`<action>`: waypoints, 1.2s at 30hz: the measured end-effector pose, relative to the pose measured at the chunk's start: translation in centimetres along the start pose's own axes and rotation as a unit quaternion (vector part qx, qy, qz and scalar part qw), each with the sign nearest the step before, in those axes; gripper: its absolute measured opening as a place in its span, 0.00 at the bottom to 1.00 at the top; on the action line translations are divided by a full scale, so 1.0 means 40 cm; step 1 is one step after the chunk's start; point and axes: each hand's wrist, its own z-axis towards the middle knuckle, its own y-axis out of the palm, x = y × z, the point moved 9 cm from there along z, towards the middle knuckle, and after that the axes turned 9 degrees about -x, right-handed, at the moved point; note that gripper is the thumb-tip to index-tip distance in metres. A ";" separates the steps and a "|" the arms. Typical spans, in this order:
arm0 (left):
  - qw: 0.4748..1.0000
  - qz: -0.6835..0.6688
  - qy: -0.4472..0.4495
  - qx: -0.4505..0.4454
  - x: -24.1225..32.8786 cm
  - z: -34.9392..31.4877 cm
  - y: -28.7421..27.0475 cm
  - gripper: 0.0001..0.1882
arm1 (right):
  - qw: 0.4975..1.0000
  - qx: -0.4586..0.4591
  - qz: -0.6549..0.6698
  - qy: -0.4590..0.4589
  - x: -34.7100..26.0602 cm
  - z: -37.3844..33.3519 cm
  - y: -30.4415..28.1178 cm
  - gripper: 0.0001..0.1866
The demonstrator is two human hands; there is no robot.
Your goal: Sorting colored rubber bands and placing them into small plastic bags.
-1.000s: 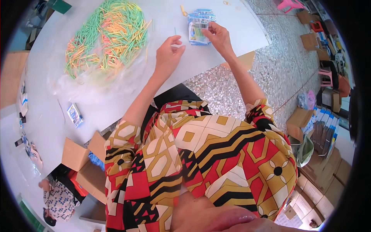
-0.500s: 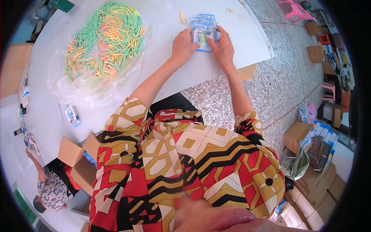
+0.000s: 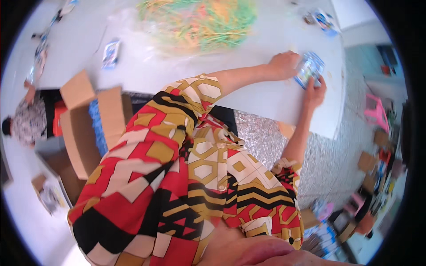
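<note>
Blue-and-white printed packets (image 3: 313, 64), blurred by motion, are held together over the right part of the white table. My left hand (image 3: 285, 66) is closed at their left edge; its fingertips are partly hidden. From the near side my right hand (image 3: 315, 92) pinches them, thumb and fingers at the lower edge. To the left of my hands lies a heap of thin green, yellow and orange sticks (image 3: 208, 24) on clear plastic sheeting, smeared in the picture.
The white table (image 3: 248, 95) has another blue-and-white packet (image 3: 111, 54) at left and more packets (image 3: 326, 22) at the far right. An open cardboard box (image 3: 79, 137) with blue contents stands at my left. Beyond it sits another person (image 3: 32, 115). A pink stool (image 3: 377, 113) stands at right.
My view has swung, so the sticks, table and hands appear farther right. The packets are still between my hands, now tilted. My left forearm reaches more sideways across the table.
</note>
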 end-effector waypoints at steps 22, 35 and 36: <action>0.740 0.371 -0.516 0.220 -0.422 -0.907 -0.905 0.44 | 0.978 0.002 0.141 -0.153 -0.128 -0.005 -0.085 0.12; 0.779 0.296 -0.469 0.293 -0.441 -0.902 -0.895 0.41 | 0.956 -0.049 0.119 -0.264 -0.327 -0.040 -0.072 0.11; 0.783 0.289 -0.458 0.305 -0.441 -0.905 -0.898 0.40 | 0.953 -0.058 0.126 -0.269 -0.337 -0.044 -0.066 0.11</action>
